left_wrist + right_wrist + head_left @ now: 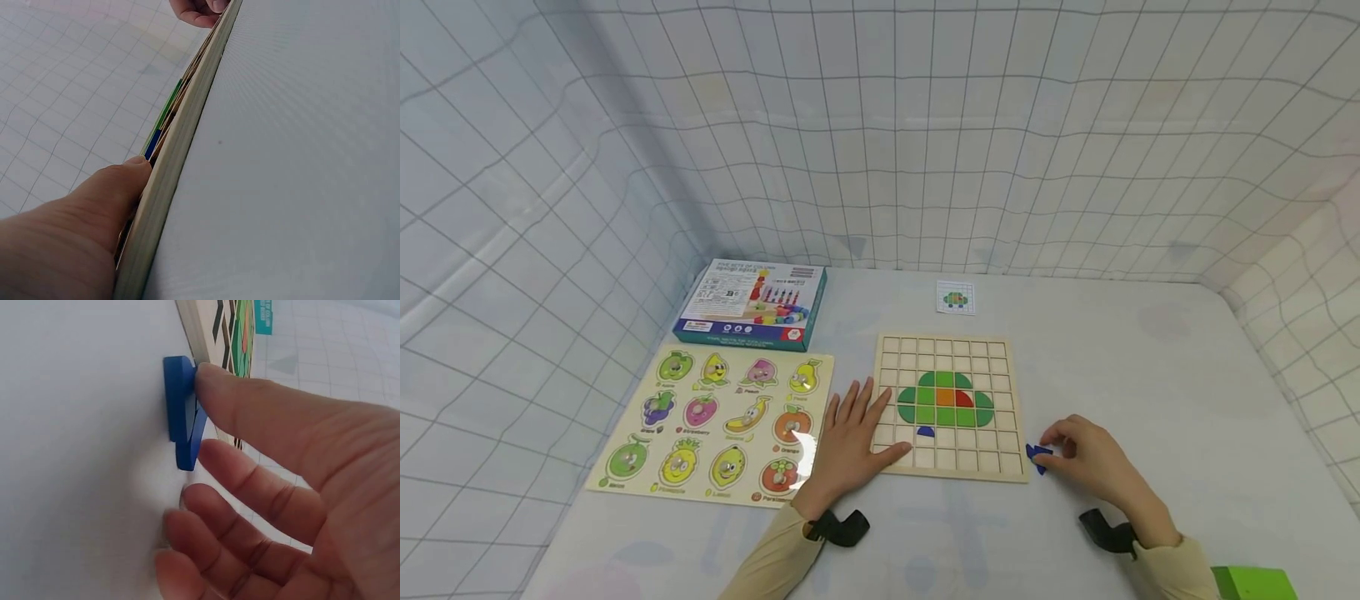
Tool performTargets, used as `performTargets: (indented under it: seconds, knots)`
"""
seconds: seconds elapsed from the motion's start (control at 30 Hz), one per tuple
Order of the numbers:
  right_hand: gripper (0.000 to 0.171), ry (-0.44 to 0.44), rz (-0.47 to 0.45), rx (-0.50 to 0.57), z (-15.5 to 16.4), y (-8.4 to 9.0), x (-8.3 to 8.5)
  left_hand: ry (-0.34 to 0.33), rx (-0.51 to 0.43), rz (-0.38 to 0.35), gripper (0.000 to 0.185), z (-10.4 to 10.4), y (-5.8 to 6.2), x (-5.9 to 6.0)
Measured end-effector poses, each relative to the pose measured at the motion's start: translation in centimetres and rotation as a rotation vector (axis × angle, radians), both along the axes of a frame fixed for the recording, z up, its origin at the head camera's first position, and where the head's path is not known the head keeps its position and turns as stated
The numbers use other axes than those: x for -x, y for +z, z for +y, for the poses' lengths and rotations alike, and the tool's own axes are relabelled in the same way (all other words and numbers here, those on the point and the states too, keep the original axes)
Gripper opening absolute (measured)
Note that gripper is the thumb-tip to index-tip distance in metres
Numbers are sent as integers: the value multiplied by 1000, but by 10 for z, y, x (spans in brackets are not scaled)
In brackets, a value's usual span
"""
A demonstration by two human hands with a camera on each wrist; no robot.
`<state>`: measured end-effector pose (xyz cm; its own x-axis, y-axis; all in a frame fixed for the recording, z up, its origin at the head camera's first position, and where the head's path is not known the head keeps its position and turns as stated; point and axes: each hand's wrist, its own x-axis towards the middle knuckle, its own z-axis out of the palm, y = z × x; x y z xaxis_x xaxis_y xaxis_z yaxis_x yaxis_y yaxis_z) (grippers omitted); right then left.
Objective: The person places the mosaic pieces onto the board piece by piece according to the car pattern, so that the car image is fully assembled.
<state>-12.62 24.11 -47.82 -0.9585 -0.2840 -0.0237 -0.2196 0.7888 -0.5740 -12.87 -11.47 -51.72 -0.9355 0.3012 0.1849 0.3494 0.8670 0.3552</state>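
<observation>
We've got a pale wooden grid board [951,407] with green tiles plus one orange and one red in the middle, and a dark blue bit below them. The loose piece [1037,454] beside it is bright blue. The fruit puzzle [715,423] is cream with green, yellow, purple, pink and orange fruits. The box [752,304] has teal edges. The white netting [625,150] has a dark grid pattern.

a green block [1253,581] is cut off by the head view's bottom edge — the box [752,305] print is too small to be read.
</observation>
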Motion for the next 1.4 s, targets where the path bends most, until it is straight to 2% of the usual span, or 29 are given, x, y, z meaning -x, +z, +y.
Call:
performTargets:
  seconds: [0.13, 0.4, 0.6, 1.4]
  knots:
    - [18, -29, -42, -7, -1, 1, 0, 0, -4, -4, 84, 1, 0, 0]
    - [13, -15, -134, 45, -1, 5, 1, 8, 9, -22, 84, 0, -2, 0]
    - [12, -39, -182, 28, -1, 9, 1, 3, 3, -21, 84, -1, -1, 0]
    - [14, -110, -200, 7, -6, 7, 0, -2, -1, -10, 84, -1, -2, 0]
